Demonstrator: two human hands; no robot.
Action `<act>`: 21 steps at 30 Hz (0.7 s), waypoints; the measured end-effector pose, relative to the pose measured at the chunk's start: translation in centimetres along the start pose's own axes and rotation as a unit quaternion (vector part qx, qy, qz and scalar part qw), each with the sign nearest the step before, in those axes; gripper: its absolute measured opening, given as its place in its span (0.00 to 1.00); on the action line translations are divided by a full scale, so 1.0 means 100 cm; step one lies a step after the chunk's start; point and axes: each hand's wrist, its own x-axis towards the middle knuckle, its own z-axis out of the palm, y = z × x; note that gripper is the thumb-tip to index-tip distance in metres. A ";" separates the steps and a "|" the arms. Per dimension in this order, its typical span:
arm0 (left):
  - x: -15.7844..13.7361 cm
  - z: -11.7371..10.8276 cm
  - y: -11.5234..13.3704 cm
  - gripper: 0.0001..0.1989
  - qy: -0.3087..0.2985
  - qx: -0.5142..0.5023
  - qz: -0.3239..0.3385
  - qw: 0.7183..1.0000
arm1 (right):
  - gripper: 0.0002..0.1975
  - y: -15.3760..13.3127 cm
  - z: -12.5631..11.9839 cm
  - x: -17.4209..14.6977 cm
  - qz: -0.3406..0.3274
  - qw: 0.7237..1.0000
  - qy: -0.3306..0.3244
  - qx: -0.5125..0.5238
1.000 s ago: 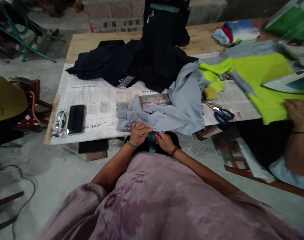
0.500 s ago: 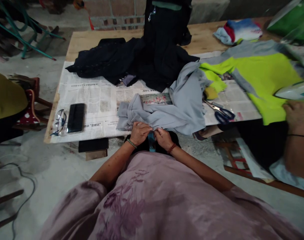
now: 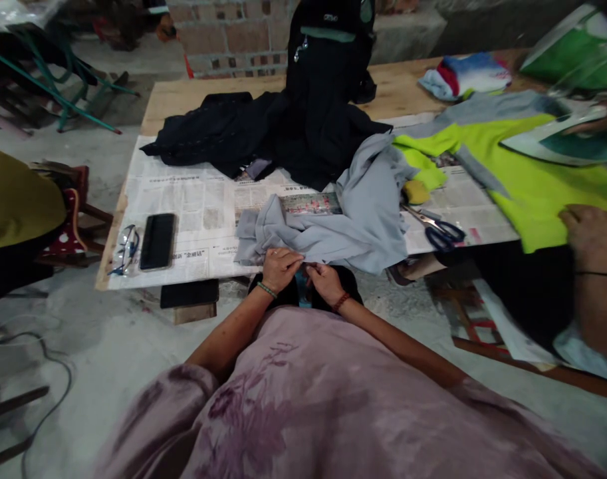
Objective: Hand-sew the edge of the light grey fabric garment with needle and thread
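Observation:
A crumpled light grey garment [image 3: 367,206] lies along the near edge of the table. My left hand [image 3: 281,271] is closed in a pinch on its near hem. Close beside it, my right hand [image 3: 326,282] is also pinched at the same hem, with a small gap between the two hands. Anything tiny between the fingertips is too small to make out. Right of the garment lie dark-handled scissors [image 3: 443,231] and a small yellow item [image 3: 417,191].
Newspaper [image 3: 198,206] covers the table, with a phone [image 3: 157,241], glasses [image 3: 128,249], dark clothing [image 3: 223,133] and a black backpack [image 3: 328,60] on it. At right, another person's hand holds an iron [image 3: 562,138] over a yellow-green and grey garment [image 3: 527,166].
My hands have drawn slightly apart at the hem, the right one a little lower. The other person's iron has moved away from the near side, up and left over the yellow-green garment. The view has tilted slightly.

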 end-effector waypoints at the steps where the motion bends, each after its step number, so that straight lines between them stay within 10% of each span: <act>1: 0.000 0.000 0.000 0.07 -0.001 0.002 0.002 1.000 | 0.12 0.000 0.000 0.000 0.007 1.000 -0.002 -0.005; 11: -0.002 -0.001 -0.001 0.07 -0.012 0.035 0.035 0.999 | 0.12 -0.007 -0.001 0.005 -0.025 1.000 0.013 -0.009; 18: -0.004 0.000 -0.001 0.06 0.011 0.023 0.022 0.999 | 0.09 -0.026 -0.059 -0.027 -0.168 0.960 -0.123 -0.189; 21: -0.004 0.000 -0.001 0.06 0.007 0.020 0.020 1.000 | 0.15 -0.051 -0.082 -0.032 -0.206 0.953 -0.059 -0.214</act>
